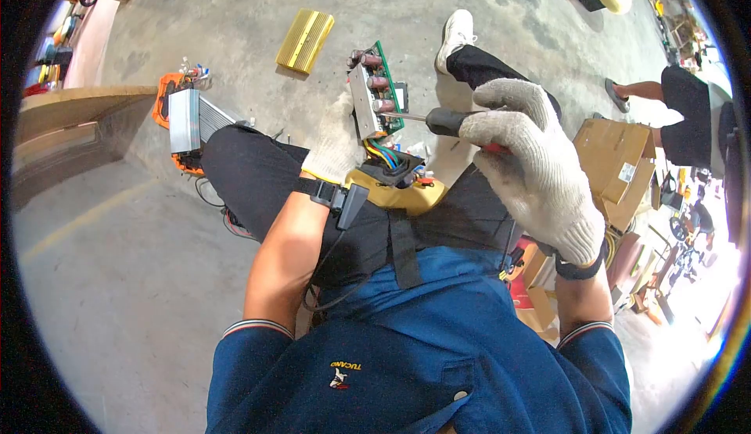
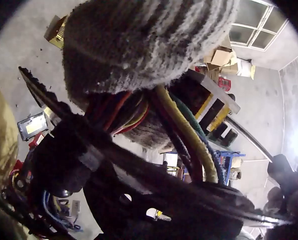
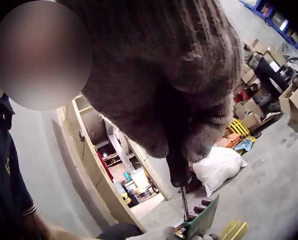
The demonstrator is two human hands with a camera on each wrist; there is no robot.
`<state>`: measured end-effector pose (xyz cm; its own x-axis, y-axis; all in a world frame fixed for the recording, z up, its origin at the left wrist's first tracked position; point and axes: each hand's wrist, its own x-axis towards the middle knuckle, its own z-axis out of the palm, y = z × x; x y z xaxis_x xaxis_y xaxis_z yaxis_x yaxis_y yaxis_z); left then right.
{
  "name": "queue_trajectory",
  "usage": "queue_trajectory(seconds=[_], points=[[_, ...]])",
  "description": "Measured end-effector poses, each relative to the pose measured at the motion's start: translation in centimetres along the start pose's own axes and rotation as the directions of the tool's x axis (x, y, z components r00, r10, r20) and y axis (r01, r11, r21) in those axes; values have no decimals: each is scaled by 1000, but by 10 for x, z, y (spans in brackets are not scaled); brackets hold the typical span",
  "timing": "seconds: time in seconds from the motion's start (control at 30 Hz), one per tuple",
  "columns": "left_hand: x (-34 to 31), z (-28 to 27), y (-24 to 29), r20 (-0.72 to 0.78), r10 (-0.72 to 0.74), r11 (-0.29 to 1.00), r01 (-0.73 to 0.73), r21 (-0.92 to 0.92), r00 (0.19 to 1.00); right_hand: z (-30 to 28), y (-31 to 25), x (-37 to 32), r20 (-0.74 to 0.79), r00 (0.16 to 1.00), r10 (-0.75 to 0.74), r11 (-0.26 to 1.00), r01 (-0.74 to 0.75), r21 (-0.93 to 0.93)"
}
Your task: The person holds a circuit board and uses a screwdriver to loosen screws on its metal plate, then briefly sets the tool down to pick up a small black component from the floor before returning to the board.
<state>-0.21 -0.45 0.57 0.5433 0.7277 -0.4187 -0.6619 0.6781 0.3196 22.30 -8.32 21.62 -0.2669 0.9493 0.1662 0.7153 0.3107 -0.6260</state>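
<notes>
In the head view, my gloved left hand grips a green circuit board with brown cylindrical components and a grey metal plate along one side. My gloved right hand holds a screwdriver by its dark handle. Its shaft points left across the board, with the tip right at the components. From the board's lower end hang several coloured wires, running to a black piece. The left wrist view shows these wires close up below the glove. In the right wrist view the shaft meets the board.
A gold finned metal case lies on the concrete floor ahead. At the left stands an orange device with a grey finned block. A cardboard box is at the right, near another person's leg. Something yellow sits between my legs.
</notes>
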Motion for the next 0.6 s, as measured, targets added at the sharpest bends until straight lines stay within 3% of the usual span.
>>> queue_trajectory(seconds=[0.13, 0.23, 0.3, 0.37, 0.43, 0.53, 0.57, 0.6], points=[[0, 4, 0, -16, 7, 999, -6, 48, 1000, 0, 1, 4, 27, 999, -31, 999, 32, -33], [-4, 13, 2, -60, 28, 994, -22, 108, 998, -2, -1, 9, 31, 994, 107, 991, -104, -88], [-3, 12, 0, -61, 21, 992, -13, 128, 998, 0, 6, 13, -7, 959, 283, 957, -283, -68], [1, 5, -4, -229, -16, 985, 55, 166, 973, 0, 13, 16, -23, 970, 243, 970, -243, -13], [-1, 7, -4, -233, 7, 978, 42, 206, 973, -4, 21, 19, -21, 996, 89, 996, -88, 14], [2, 6, -5, -216, 25, 975, 24, 219, 976, -7, 26, 21, 18, 1000, -3, 999, 3, -34], [3, 5, -5, -195, 21, 981, 18, 195, 981, -7, 24, 22, 19, 1000, -2, 999, 3, -36], [2, 5, -4, -194, 20, 981, 18, 195, 981, -7, 21, 24, 42, 990, 133, 991, -132, -37]])
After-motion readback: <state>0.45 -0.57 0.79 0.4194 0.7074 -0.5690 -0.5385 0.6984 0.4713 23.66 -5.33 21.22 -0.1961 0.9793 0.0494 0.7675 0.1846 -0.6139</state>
